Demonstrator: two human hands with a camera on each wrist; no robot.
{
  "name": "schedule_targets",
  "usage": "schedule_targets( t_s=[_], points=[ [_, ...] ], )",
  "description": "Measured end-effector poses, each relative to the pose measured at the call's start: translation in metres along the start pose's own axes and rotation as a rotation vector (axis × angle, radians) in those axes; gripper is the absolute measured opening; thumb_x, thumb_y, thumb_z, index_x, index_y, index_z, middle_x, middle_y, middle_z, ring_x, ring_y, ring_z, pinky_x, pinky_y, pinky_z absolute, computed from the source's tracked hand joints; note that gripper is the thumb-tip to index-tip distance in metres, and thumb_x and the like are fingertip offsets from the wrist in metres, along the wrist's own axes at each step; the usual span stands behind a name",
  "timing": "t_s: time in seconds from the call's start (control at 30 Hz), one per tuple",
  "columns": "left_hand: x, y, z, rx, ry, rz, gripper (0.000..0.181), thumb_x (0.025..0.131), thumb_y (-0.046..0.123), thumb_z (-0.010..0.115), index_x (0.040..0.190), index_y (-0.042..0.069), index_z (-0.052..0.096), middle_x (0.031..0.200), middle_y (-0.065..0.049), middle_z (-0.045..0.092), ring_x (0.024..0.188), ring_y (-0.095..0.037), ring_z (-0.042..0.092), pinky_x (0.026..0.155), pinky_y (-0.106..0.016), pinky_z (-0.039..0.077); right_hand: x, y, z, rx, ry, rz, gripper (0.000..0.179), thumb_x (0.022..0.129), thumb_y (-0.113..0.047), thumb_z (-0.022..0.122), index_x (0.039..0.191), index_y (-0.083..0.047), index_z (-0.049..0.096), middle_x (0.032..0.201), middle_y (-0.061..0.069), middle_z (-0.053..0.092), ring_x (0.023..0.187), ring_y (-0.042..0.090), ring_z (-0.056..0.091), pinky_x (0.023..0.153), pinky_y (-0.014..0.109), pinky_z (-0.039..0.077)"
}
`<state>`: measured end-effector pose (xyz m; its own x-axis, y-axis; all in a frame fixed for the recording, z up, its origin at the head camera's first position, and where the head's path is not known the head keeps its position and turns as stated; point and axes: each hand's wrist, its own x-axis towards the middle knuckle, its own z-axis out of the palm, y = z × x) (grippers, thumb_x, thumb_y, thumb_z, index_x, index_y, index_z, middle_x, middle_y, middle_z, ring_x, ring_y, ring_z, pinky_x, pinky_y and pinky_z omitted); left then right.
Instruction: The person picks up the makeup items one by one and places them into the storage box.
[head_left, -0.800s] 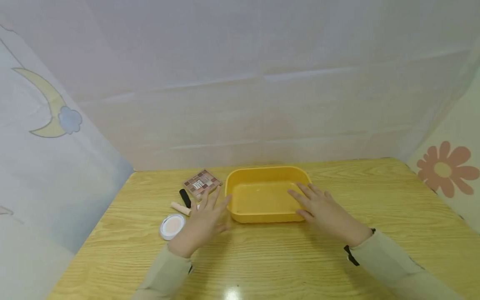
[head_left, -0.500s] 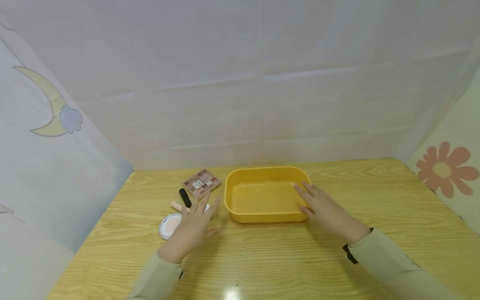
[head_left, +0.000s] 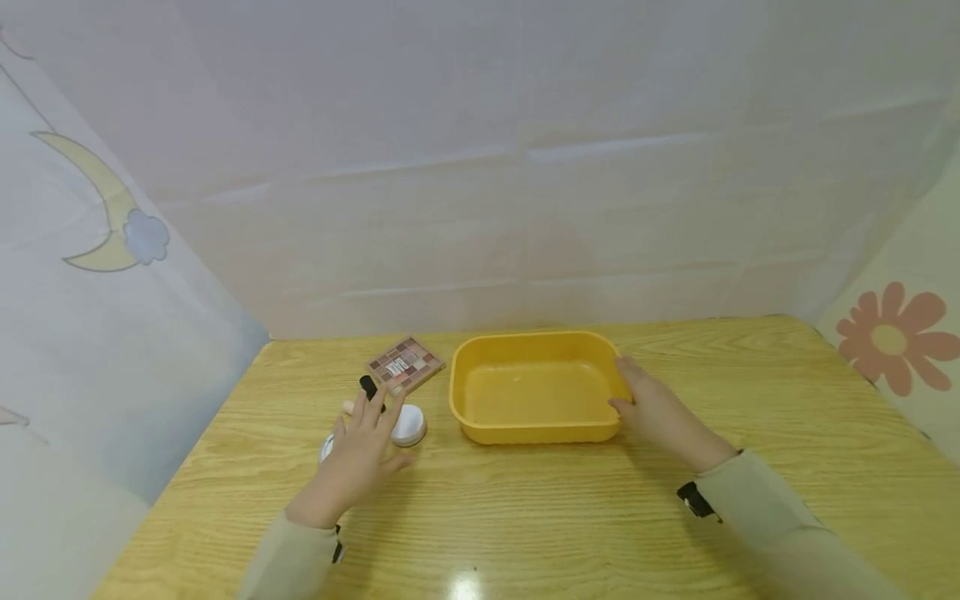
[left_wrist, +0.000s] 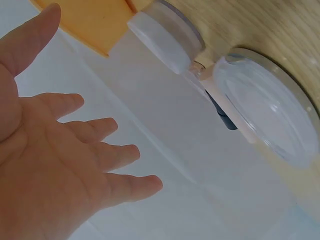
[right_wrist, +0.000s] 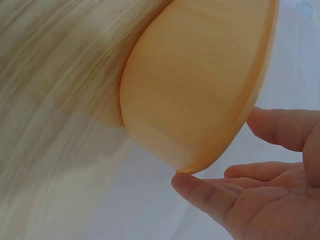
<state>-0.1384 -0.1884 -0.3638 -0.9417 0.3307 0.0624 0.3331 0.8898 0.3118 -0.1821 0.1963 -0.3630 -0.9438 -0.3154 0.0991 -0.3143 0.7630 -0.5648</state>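
My right hand (head_left: 667,417) holds the right end of a yellow plastic bin (head_left: 536,435), thumb over the rim and fingers along the outside. In the right wrist view, the thumb and a fingertip meet the bin's rim (right_wrist: 252,100). My left hand (head_left: 348,467) hovers with spread fingers over small cosmetics, holding nothing. Beside its fingertips stands a round white-lidded jar (head_left: 408,425). A round powder compact (left_wrist: 270,105) with a clear lid lies near it, mostly hidden by the hand in the head view. A beige tube (left_wrist: 227,102) and a black-capped tube (head_left: 367,385) lie behind the fingers.
An eyeshadow palette (head_left: 406,364) lies flat at the back, left of the bin. The wooden table (head_left: 540,525) ends at a hanging cloth backdrop (head_left: 525,208). Printed cloth also hangs on both sides.
My left hand has drawn away from the bin, left and toward me, uncovering the white-lidded jar. My right hand's fingers have moved from over the bin's inside to its right rim.
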Motion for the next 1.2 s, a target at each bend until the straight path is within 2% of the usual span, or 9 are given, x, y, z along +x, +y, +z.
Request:
schedule_targets(
  t_s=[0.1, 0.33, 0.47, 0.63, 0.8, 1.07, 1.2],
  points=[
    [-0.002, -0.004, 0.000, -0.007, -0.007, -0.023, 0.085, 0.089, 0.023, 0.072, 0.153, 0.000, 0.022, 0.155, -0.031, 0.012, 0.139, -0.056, 0.005, 0.096, -0.080, 0.013, 0.003, 0.002, -0.001, 0.043, -0.006, 0.045, 0.060, 0.096, -0.002, 0.056, 0.140, 0.024, 0.023, 0.143, 0.044, 0.021, 0.132, 0.056, 0.024, 0.105, 0.064, 0.027],
    [-0.008, -0.014, -0.001, -0.040, -0.019, -0.084, 0.086, 0.087, 0.023, 0.073, 0.150, -0.007, 0.022, 0.155, -0.032, 0.011, 0.139, -0.055, 0.004, 0.099, -0.078, 0.011, 0.006, 0.007, -0.002, 0.128, 0.027, 0.091, 0.058, 0.097, 0.000, 0.054, 0.140, 0.024, 0.023, 0.139, 0.044, 0.030, 0.124, 0.055, 0.039, 0.093, 0.057, 0.045],
    [-0.011, -0.019, -0.001, -0.051, -0.037, -0.108, 0.090, 0.086, 0.024, 0.074, 0.150, -0.010, 0.020, 0.155, -0.033, 0.009, 0.139, -0.055, 0.002, 0.099, -0.078, 0.010, 0.007, 0.011, -0.003, 0.178, 0.048, 0.113, 0.057, 0.096, 0.003, 0.052, 0.140, 0.024, 0.022, 0.139, 0.044, 0.029, 0.121, 0.054, 0.043, 0.088, 0.051, 0.050],
    [-0.015, -0.024, 0.000, -0.036, -0.045, -0.129, 0.093, 0.084, 0.025, 0.076, 0.148, -0.012, 0.020, 0.153, -0.034, 0.011, 0.137, -0.057, 0.005, 0.096, -0.079, 0.015, 0.009, 0.017, -0.001, 0.219, 0.045, 0.156, 0.059, 0.096, 0.001, 0.054, 0.141, 0.023, 0.023, 0.142, 0.043, 0.027, 0.121, 0.055, 0.044, 0.090, 0.052, 0.049],
    [-0.015, -0.030, 0.001, -0.037, -0.058, -0.158, 0.095, 0.084, 0.027, 0.076, 0.147, -0.014, 0.019, 0.153, -0.036, 0.012, 0.136, -0.059, 0.007, 0.096, -0.079, 0.017, 0.010, 0.022, 0.002, 0.244, 0.058, 0.190, 0.056, 0.096, -0.001, 0.056, 0.140, 0.022, 0.028, 0.139, 0.041, 0.035, 0.121, 0.054, 0.044, 0.092, 0.053, 0.048],
    [-0.016, -0.039, -0.001, -0.080, -0.075, -0.221, 0.097, 0.084, 0.023, 0.077, 0.146, -0.018, 0.014, 0.149, -0.042, 0.011, 0.133, -0.063, 0.006, 0.099, -0.076, 0.018, 0.009, 0.025, 0.005, 0.348, 0.075, 0.208, 0.051, 0.098, 0.000, 0.053, 0.138, 0.023, 0.031, 0.131, 0.040, 0.044, 0.117, 0.049, 0.051, 0.078, 0.033, 0.056],
    [-0.016, -0.042, -0.001, -0.092, -0.076, -0.229, 0.096, 0.084, 0.021, 0.077, 0.145, -0.020, 0.015, 0.146, -0.045, 0.013, 0.130, -0.066, 0.011, 0.102, -0.072, 0.020, 0.009, 0.026, 0.005, 0.379, 0.075, 0.221, 0.052, 0.098, -0.001, 0.052, 0.139, 0.022, 0.029, 0.131, 0.040, 0.044, 0.116, 0.048, 0.052, 0.075, 0.029, 0.057]
  ],
)
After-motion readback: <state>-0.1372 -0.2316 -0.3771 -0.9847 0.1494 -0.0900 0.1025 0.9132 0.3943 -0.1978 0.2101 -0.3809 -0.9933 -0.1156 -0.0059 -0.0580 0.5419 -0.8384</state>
